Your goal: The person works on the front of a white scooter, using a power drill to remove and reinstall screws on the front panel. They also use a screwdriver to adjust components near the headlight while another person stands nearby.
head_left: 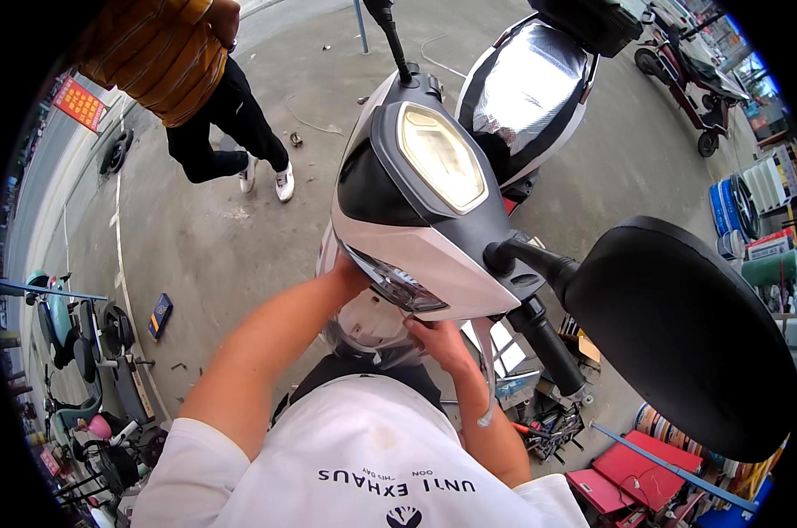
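A white and black electric scooter's front cowl (398, 255) stands before me, its headlight (403, 283) toward me. My left hand (349, 275) reaches under the cowl's left side, beside the headlight; its fingers are hidden behind the panel. My right hand (437, 340) is just below the headlight's right end, at the cowl's lower edge. Its fingers are bent and pressed together, and whatever they pinch is hidden. Between my forearms shows the scooter's pale lower front panel (368, 321). Above the headlight sits the lit dashboard (442, 158).
A large black mirror (680, 339) and a handlebar grip (548, 348) jut out at right. Tools (552, 427) and a red metal box (627, 471) lie on the ground below them. A person in a striped shirt (165, 62) stands at far left. Parked two-wheelers (91, 352) line the left.
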Motion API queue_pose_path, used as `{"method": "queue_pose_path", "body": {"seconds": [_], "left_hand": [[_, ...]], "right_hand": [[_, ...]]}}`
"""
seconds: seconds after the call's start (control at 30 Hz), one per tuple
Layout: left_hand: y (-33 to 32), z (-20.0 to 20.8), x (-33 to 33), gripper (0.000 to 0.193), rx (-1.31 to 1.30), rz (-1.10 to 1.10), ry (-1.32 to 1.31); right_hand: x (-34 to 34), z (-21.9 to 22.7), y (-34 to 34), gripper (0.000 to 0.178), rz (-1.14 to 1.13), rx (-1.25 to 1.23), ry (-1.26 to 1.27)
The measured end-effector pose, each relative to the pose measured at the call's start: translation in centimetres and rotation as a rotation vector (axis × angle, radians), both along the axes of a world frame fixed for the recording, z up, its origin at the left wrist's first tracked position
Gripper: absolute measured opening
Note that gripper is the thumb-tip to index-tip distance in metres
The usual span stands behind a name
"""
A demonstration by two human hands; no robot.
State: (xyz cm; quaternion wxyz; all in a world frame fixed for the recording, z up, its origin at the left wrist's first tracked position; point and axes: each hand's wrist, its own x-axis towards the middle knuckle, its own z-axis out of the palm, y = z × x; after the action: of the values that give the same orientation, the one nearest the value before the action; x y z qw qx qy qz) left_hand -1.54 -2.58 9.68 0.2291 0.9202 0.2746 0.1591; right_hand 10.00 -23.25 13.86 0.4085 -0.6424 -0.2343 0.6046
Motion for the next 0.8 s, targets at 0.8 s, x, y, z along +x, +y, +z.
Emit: {"method": "queue_pose_path", "body": {"seconds": [0.8], "left_hand": [[1.5, -2.5, 3.9, 0.038, 0.024, -0.199, 0.280]], "right_hand": [[-3.4, -1.8, -3.2, 0.024, -0.229, -0.013, -0.034]]}}
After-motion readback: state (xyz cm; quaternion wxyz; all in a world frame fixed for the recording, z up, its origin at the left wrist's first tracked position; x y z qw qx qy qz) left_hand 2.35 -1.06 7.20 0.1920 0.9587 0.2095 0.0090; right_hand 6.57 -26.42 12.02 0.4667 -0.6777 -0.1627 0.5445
